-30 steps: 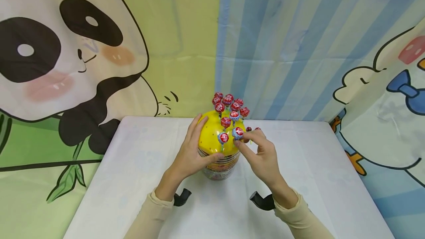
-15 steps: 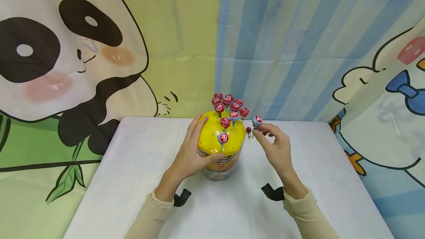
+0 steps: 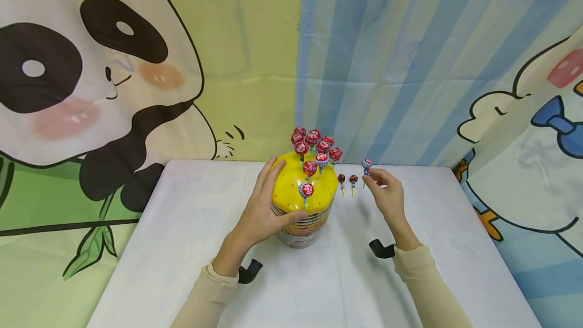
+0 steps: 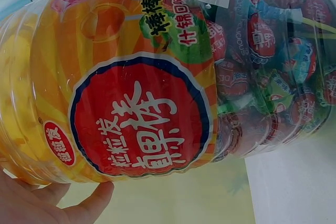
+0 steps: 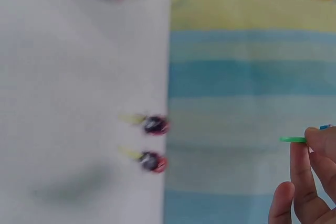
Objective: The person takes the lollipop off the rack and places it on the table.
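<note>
A clear plastic jar [image 3: 300,240] with a yellow lid [image 3: 291,199] stands upright on the table, and several red-wrapped lollipops [image 3: 309,168] poke up from holes in that lid. My left hand [image 3: 261,211] holds the lid's left side, thumb at the front. In the left wrist view, the jar's orange label [image 4: 142,114] and wrapped candies inside show. Right of the jar, my right hand [image 3: 389,196] pinches a blue-and-red lollipop [image 3: 366,163] upright by its stick above the table. In the right wrist view, its green stick [image 5: 291,139] juts from the fingertips.
Two dark red lollipops [image 3: 353,179] lie side by side on the white table [image 3: 432,206], between the jar and my right hand. Behind the table's back edge hangs a striped and panda-printed cloth [image 3: 255,65]. A black strap end [image 3: 381,248] sticks out at the right wrist.
My right hand has pulled a lollipop out of the lid's front right and carried it right, past the two lying on the table. The left hand has stayed on the jar.
</note>
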`<state>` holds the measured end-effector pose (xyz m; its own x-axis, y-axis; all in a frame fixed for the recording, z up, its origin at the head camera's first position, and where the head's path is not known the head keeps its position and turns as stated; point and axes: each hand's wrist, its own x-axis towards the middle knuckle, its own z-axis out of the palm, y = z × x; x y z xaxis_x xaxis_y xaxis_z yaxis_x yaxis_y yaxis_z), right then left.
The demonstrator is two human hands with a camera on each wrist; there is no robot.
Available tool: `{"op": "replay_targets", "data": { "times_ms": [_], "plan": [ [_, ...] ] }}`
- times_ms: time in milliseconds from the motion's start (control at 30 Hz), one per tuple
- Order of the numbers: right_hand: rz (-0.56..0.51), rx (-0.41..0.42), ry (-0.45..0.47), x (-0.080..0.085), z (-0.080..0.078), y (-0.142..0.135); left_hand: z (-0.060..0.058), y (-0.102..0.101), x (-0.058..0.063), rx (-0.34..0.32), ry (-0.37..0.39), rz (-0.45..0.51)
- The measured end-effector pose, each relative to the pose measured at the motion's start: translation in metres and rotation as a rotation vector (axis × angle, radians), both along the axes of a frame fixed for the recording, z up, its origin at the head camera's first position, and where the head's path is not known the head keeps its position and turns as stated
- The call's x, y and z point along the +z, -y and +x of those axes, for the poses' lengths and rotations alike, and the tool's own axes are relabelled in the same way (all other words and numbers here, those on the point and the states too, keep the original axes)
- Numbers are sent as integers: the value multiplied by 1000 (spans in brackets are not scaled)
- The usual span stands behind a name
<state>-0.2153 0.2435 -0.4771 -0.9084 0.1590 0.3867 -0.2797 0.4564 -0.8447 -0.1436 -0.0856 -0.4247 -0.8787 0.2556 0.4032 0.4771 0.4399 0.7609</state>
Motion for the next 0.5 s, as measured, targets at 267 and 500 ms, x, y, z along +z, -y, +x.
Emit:
{"op": "replay_targets", "data": {
  "times_ms": [267,500],
  "plan": [
    [57,-100,281,-42,-26,-23,0,0,0,-4,-10,1],
    [198,-139,459,-66,-39,-31,-1,0,-1,-3,-8,0]
  ]
}}
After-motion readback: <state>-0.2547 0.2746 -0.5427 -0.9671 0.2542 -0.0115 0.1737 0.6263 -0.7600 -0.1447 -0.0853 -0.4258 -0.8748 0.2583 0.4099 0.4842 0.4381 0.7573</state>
